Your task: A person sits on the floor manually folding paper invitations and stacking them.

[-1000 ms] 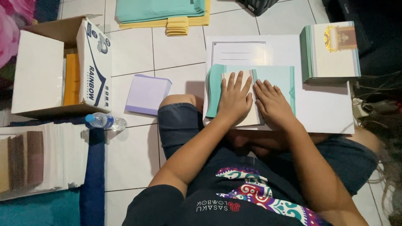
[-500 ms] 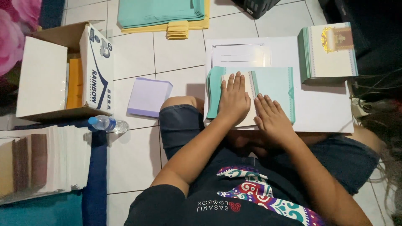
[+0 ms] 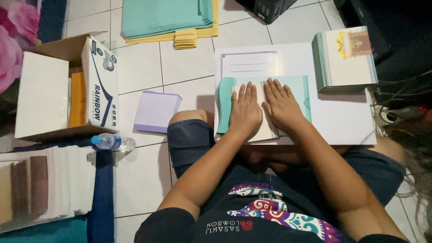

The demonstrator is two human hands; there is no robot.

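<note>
This looks like a room in a home used for craft or stationery work, with everything done on the floor. The floor point(image 3: 148, 67) is white tile, and a person sits on it with a white board point(image 3: 342, 121) across the lap. Around them lie stacks of teal paper point(image 3: 162, 15), a pile of printed cards point(image 3: 346, 58), an open cardboard box point(image 3: 58, 90), a water bottle point(image 3: 110, 142) and pink flowers point(image 3: 13, 40).

Matt teal paper card point(image 3: 294, 87) lies on glossy white floor tiles point(image 3: 139, 67).
</note>
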